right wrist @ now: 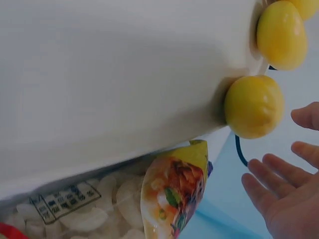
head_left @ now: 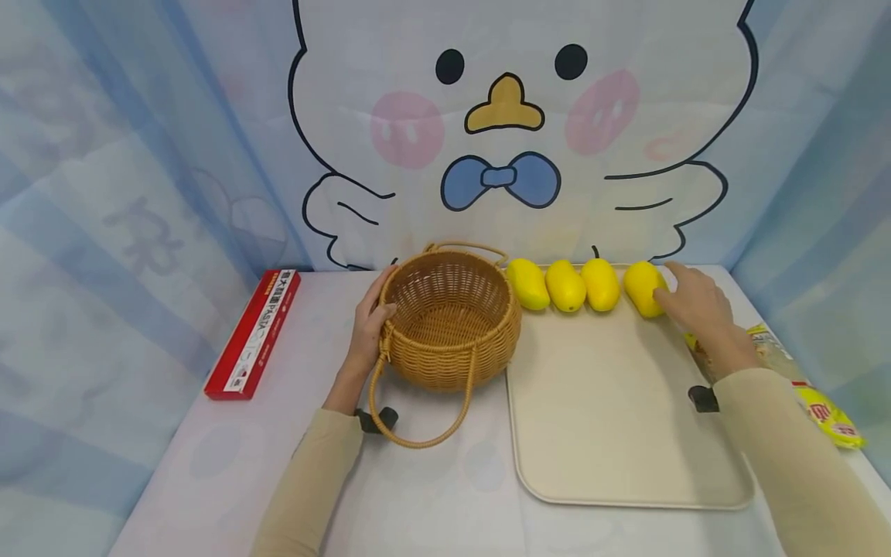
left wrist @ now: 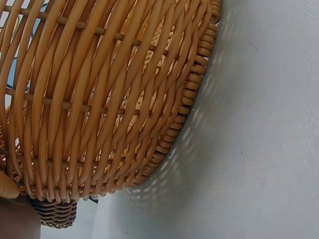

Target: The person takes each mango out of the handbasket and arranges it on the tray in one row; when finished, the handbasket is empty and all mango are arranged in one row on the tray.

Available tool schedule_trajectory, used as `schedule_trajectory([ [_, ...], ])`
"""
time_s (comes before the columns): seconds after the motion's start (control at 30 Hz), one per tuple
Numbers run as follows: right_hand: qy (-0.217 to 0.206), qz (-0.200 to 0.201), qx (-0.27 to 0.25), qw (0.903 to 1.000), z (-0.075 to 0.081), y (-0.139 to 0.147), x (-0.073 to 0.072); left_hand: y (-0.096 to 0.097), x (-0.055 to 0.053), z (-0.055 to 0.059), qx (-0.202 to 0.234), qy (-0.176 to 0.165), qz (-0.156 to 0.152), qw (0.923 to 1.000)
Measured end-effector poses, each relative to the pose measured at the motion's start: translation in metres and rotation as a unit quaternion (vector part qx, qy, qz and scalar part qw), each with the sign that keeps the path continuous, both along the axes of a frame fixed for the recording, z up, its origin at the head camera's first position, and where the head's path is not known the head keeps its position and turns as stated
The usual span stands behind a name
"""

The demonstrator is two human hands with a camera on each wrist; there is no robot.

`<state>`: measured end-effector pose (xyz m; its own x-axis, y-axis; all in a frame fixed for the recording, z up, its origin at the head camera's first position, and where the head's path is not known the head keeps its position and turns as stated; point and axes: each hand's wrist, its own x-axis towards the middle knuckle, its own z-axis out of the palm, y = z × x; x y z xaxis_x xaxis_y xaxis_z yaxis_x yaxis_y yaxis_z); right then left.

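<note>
A round wicker basket (head_left: pixel 445 363) with two looped handles stands left of the tray's edge, its inside visible and bare. My left hand (head_left: pixel 365 325) holds it at the left side of the rim; in the left wrist view, only a fingertip (left wrist: pixel 7 186) shows against the weave (left wrist: pixel 94 109). Several yellow mangoes line the back of the beige tray (head_left: pixel 619 418). The rightmost mango (head_left: pixel 644 288) lies slightly apart from the others. Beside it is my right hand (head_left: pixel 699 305); its fingers are spread and clear of that mango (right wrist: pixel 254 106) in the right wrist view.
A red pasta box (head_left: pixel 252 334) lies at the table's left. Right of the tray, partly behind my forearm, are yellow food packages (head_left: pixel 828 418), one showing pale pieces through a clear window (right wrist: pixel 89 219). A printed curtain (head_left: pixel 501 232) hangs behind the table.
</note>
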<state>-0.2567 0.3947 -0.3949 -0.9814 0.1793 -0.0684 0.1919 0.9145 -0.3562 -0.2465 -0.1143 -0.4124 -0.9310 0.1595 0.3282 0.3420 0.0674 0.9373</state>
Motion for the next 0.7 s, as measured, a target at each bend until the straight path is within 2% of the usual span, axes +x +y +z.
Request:
schedule_trajectory([
  [0.13,0.01,0.014,-0.001,0.9999,0.002,0.005,-0.001,-0.004,-0.006,-0.009,-0.004,0.008,-0.003,1.0],
  [0.27,0.03,0.032,-0.003,0.999,0.003,0.01,0.002,-0.009,-0.018,-0.025,-0.014,0.013,-0.004,0.9998],
  [0.37,0.046,0.051,0.005,0.9976,0.004,0.012,0.005,-0.013,-0.022,-0.028,-0.039,0.008,-0.002,0.9992],
  [0.47,0.054,0.075,0.012,0.9957,0.004,0.014,0.009,-0.018,-0.02,-0.023,-0.083,0.0,0.006,0.9965],
  [0.6,0.062,0.099,0.019,0.993,0.005,0.018,0.017,-0.022,-0.017,-0.016,-0.151,-0.014,0.023,0.9882],
  [0.7,0.08,0.113,0.026,0.99,0.005,0.02,0.024,-0.024,-0.016,-0.012,-0.183,-0.018,0.028,0.9826],
])
